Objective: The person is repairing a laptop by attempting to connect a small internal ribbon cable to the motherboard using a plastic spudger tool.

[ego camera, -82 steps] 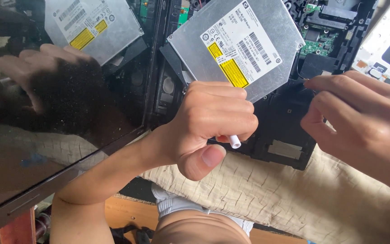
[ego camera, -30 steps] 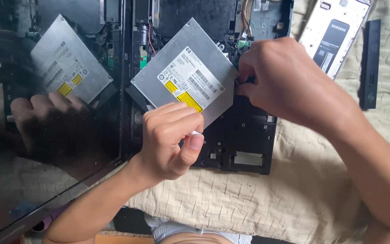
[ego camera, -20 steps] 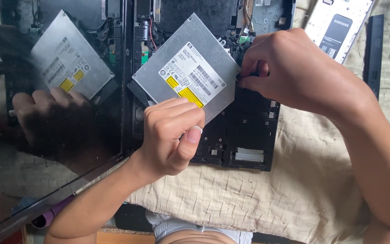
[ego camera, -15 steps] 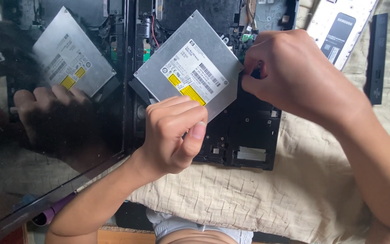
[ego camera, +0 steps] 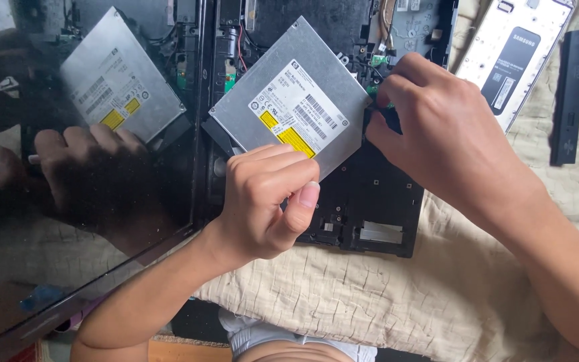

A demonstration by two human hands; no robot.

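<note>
Left hand (ego camera: 269, 201) curled in a fist at the near edge of the grey optical drive (ego camera: 296, 100); whether it grips — cannot tell; right hand (ego camera: 437, 127) pinches its right corner; drive lies tilted over the black laptop chassis (ego camera: 370, 214) on the beige cloth (ego camera: 403, 302).

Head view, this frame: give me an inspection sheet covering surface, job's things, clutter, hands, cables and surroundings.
Surface: wrinkled beige cloth under the work.
Job's things: silver optical drive with a white and yellow label, lying tilted on an opened black laptop base.
Clutter: white rectangular cover and a black strip lie apart on the cloth at upper right.
Hands: left hand closed in a fist at the drive's near edge; what it grips cannot be told. Right hand pinches at the drive's right corner; fingers hide the contact.
Cables: red and black wires inside the base, near the drive's upper left.
Surroundings: glossy dark screen at left mirrors drive and hand.
</note>
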